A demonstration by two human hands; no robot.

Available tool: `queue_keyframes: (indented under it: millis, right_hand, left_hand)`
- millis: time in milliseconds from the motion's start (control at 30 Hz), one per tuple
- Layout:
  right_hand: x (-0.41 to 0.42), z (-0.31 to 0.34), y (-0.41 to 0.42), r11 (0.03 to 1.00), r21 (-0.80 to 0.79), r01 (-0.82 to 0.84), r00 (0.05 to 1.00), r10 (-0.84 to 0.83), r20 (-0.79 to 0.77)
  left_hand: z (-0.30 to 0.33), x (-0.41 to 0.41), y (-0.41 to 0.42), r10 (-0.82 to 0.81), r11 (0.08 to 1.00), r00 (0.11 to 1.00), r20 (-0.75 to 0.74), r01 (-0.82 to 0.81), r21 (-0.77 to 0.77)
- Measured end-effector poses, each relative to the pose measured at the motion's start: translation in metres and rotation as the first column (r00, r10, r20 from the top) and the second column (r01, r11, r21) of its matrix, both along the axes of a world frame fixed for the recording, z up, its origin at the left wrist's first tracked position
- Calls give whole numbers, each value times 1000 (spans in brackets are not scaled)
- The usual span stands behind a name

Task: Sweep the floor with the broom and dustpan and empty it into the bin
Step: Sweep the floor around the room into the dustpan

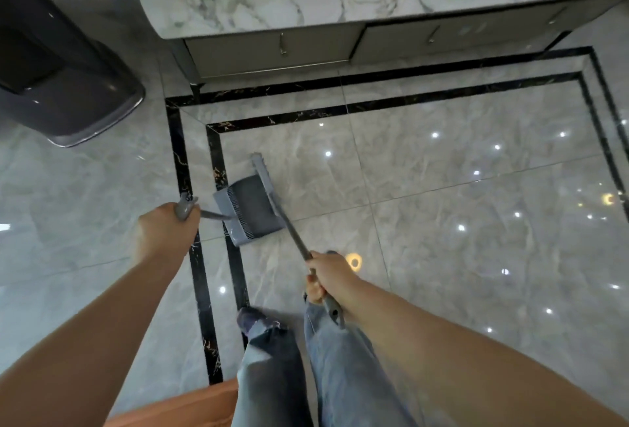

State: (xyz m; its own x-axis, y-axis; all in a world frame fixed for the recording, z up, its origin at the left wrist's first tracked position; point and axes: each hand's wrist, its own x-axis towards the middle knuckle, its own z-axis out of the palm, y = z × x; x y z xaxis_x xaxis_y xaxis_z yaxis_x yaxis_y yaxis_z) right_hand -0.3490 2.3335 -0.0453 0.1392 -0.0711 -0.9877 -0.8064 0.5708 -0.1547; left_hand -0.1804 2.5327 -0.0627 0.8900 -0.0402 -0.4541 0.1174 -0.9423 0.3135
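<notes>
A grey dustpan (pixel 250 210) sits on the shiny tiled floor in front of my feet, its mouth facing right. My left hand (pixel 165 232) grips the top of the dustpan's long grey handle. My right hand (pixel 328 277) grips the grey broom handle (pixel 292 232), which slants up and to the left. The broom's narrow grey head (pixel 262 173) lies along the dustpan's open edge, touching it. A dark grey bin (pixel 58 62) stands at the far left, lid shut. No dirt is plainly visible on the floor.
A marble-topped cabinet (pixel 340 18) with drawers runs along the top, carrying a white box, a red packet and a red bowl. Black inlay stripes (pixel 200 277) frame the floor tiles. My jeans-clad legs (pixel 326 372) stand below the dustpan.
</notes>
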Motion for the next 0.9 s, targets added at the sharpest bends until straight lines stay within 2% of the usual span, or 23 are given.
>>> queue_keyframes:
  millis: [267,433,533,667,733,900]
  right_hand:
    - [25,-14,-146,973,-154,171,985,-169,26]
    - [43,-41,-216,953,-253,165,984,-177,-23]
    - [52,-53,-237,954,-255,159,983,-177,-50]
    - [71,-69,-225,954,-287,82,994,-98,-42]
    - [80,-77,-207,967,-252,19,999,-28,-31]
    - [94,-74,-133,953,-191,-236,970,243,12]
  left_hand:
    - [-17,12,-77,-51,999,997,49,51,3]
    - [-31,19,-116,-15,1000,999,51,13,24]
    - [-37,22,-141,-3,1000,999,42,2,28]
    - [-39,36,-174,-33,997,998,49,29,64]
    - [-40,46,-187,-34,997,997,74,29,72]
    - [-38,63,-191,-51,990,994,98,38,135]
